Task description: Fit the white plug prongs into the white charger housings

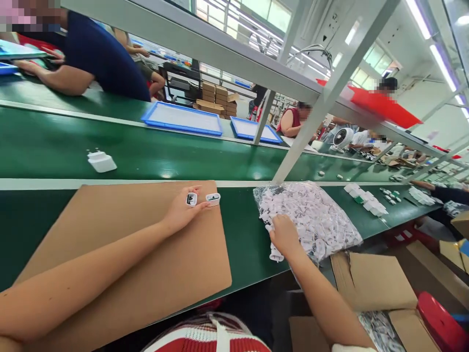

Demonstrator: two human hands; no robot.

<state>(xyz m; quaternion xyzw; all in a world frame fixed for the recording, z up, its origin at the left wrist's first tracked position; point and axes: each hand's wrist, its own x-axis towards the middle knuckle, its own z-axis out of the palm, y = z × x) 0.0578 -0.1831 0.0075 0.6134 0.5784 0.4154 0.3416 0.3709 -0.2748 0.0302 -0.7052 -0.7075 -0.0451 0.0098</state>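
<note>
Over the brown cardboard sheet [146,254], my left hand [183,210] has its fingers closed round a small white housing [191,199] whose open end shows dark parts inside. A second white housing [213,199] lies at its fingertips, near the sheet's right edge. To the right, my right hand [285,234] reaches to the left edge of a clear plastic bag [315,215] full of small white parts. Its fingers are bent in among the pieces; what they hold, if anything, is hidden. A few loose white pieces [276,254] lie just below that hand.
A white plug adapter [101,161] sits on the green belt [176,156] beyond the white rail. White housings [366,199] lie right of the bag. Blue-rimmed trays [183,118] stand beyond the belt. A slanted metal post [304,132] rises behind the bag. Open cartons [381,281] are lower right. Other people sit around.
</note>
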